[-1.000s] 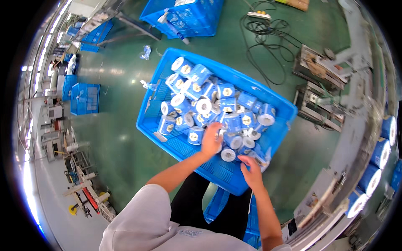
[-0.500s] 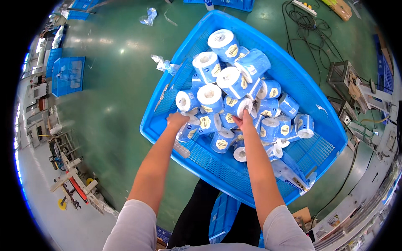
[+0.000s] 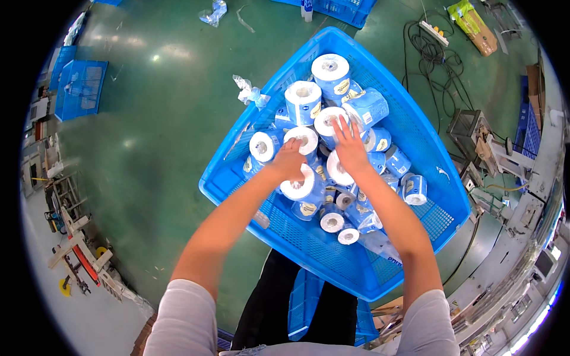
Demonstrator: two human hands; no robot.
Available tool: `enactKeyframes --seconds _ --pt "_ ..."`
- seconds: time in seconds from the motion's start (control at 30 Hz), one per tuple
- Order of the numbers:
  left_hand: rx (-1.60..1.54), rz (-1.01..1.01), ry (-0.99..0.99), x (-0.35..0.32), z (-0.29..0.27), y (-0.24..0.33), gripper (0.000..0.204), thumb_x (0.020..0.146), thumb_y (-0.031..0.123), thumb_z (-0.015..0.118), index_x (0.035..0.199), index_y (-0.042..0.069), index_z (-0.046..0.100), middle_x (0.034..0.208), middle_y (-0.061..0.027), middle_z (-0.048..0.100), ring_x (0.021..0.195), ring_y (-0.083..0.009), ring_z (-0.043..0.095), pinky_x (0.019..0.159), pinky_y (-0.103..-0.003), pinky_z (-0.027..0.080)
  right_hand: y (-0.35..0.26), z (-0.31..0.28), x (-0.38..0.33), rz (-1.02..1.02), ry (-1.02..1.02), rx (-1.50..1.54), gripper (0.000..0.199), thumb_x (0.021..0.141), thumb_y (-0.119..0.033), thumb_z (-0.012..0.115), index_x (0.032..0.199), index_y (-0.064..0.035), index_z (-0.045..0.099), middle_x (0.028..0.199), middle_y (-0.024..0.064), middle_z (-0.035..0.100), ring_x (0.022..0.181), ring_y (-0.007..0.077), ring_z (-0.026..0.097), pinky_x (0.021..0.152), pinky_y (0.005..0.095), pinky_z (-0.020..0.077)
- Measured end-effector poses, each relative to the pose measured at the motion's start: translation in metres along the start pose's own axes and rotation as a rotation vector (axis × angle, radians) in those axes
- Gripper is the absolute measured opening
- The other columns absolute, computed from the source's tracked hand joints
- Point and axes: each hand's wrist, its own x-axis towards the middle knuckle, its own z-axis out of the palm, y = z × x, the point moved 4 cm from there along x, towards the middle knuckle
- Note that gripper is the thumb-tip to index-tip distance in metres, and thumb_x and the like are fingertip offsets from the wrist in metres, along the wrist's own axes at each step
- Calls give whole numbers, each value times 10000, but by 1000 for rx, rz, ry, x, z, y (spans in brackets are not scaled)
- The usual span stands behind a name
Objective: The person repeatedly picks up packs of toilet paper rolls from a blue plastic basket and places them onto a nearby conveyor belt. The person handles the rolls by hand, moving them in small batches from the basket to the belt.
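A large blue plastic basket (image 3: pixel 228 193) holds a heap of toilet paper rolls in blue and white wrapping. My left hand (image 3: pixel 288 162) lies over the left part of the heap, fingers stretched forward onto the top of an upright roll (image 3: pixel 307 135). Just below that hand, another roll (image 3: pixel 297 188) shows its white end. My right hand (image 3: pixel 351 148) has its fingers spread over a roll (image 3: pixel 326 117) near the heap's middle. Beside its wrist is one more white-ended roll (image 3: pixel 337 169). Neither hand is closed round a roll.
A second blue basket (image 3: pixel 303 299) is below, between my legs. Another blue crate (image 3: pixel 80 89) stands on the green floor at far left. Black cables (image 3: pixel 436 56) lie coiled at upper right near a metal stand (image 3: pixel 469 127). Crumpled plastic (image 3: pixel 249 92) hangs at the basket's left rim.
Both hands have moved forward over the heap; the left also went right. My right hand has opened off the roll it gripped. Several rolls sit differently, and the view has shifted.
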Motion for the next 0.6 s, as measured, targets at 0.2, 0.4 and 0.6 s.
enactKeyframes --seconds 0.2,0.4,0.6 --pt "168 -149 -159 15 10 22 354 565 277 684 874 105 709 1221 -204 458 1147 -360 424 977 -397 370 -10 7 12 -194 -292 152 320 497 -249 756 740 -44 714 1172 159 527 1194 311 404 1096 405 233" --pt "-108 -122 219 -67 -19 43 473 567 266 715 1026 151 688 1276 -256 433 1177 -414 417 1006 -442 360 12 -58 -150 104 -22 567 493 497 -230 767 981 -207 679 1070 139 490 1060 340 468 887 400 441" --pt "-295 -99 468 -94 -59 194 423 546 136 696 969 134 697 1059 -139 466 1028 -329 487 878 -390 444 33 -170 -354 708 125 505 468 545 -224 750 1009 -238 698 1099 120 452 1001 331 464 847 410 432"
